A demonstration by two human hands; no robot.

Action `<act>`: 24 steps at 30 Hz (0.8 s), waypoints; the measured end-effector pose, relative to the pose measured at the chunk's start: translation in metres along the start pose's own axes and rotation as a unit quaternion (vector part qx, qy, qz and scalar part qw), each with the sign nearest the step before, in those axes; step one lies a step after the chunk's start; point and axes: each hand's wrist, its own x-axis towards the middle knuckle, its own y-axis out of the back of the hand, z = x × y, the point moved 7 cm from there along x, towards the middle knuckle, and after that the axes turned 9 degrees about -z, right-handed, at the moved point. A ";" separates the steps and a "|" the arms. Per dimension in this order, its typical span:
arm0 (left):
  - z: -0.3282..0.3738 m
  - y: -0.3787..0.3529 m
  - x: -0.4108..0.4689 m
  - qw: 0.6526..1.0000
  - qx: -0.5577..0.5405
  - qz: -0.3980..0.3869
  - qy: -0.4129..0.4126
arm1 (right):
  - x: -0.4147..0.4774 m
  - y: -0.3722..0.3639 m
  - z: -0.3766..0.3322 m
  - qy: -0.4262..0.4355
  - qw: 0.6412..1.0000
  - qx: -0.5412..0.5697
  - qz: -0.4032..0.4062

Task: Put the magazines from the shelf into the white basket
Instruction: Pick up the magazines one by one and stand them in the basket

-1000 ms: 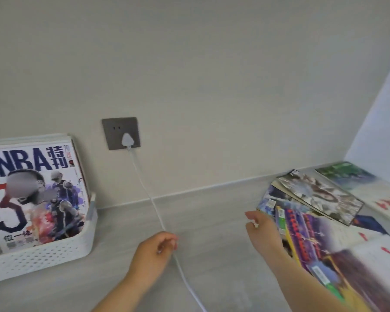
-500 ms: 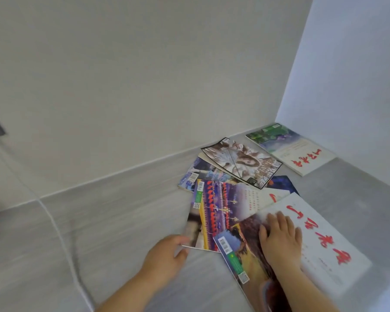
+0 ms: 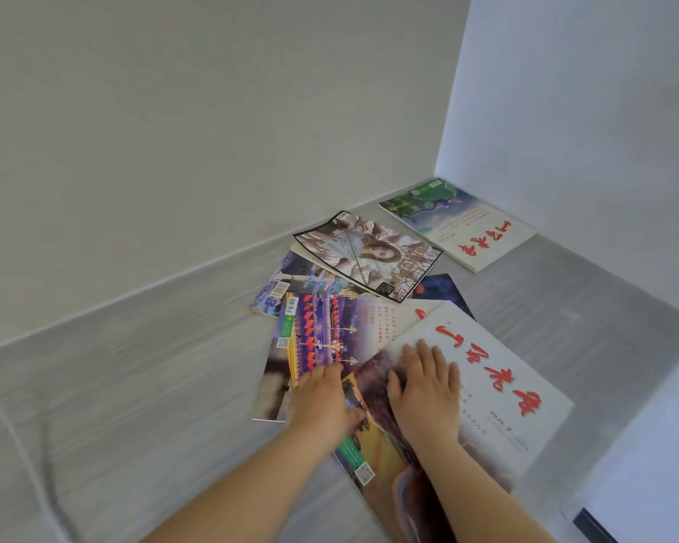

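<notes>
Several magazines lie fanned out on the grey shelf (image 3: 134, 386) near the right corner. On top at the front is a white magazine with red characters (image 3: 498, 370). My right hand (image 3: 426, 389) rests flat on its cover, fingers straight. At that magazine's left corner my left hand (image 3: 322, 397) has its fingers curled, thumb on the cover, partly over a purple magazine (image 3: 322, 327). Behind lie a magazine with a portrait cover (image 3: 365, 252) and a green and white one (image 3: 459, 225). The white basket is out of view.
The back wall and a white side wall (image 3: 585, 111) meet in a corner behind the magazines. A white cable (image 3: 16, 444) runs over the shelf at the far left. Bare grey shelf surface lies left of the magazines.
The view swung right, so the basket and wall socket left the frame. My right hand settled flat on the white magazine. My left hand moved from the cable to that magazine's left corner.
</notes>
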 end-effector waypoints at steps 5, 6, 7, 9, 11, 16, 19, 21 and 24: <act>0.004 0.001 -0.010 0.999 -0.040 -0.032 0.000 | -0.003 0.006 0.008 -0.006 0.998 0.056 0.022; 0.005 0.001 -0.014 0.999 -0.048 -0.023 -0.009 | -0.003 0.010 0.012 -0.016 0.997 0.075 0.033; 0.005 0.002 -0.018 0.998 -0.055 -0.010 -0.019 | -0.004 0.015 0.015 -0.028 0.994 0.094 0.043; 0.000 0.007 -0.028 0.996 -0.075 0.024 -0.039 | -0.005 0.027 0.023 -0.054 0.987 0.132 0.069; -0.010 0.014 -0.039 0.987 -0.135 0.062 -0.054 | -0.006 0.040 0.031 -0.089 0.975 0.179 0.095; -0.036 0.035 -0.068 0.941 -0.293 0.141 -0.091 | -0.010 0.064 0.032 -0.157 0.918 0.332 0.149; -0.064 0.053 -0.085 0.918 -0.343 0.182 -0.075 | -0.005 0.066 0.009 -0.134 0.821 0.543 0.116; -0.090 0.065 -0.095 0.907 -0.361 0.207 -0.062 | -0.003 0.070 -0.010 -0.123 0.798 0.584 0.087; -0.128 0.084 -0.118 0.883 -0.400 0.237 -0.060 | -0.005 0.081 -0.055 -0.071 0.810 0.580 0.054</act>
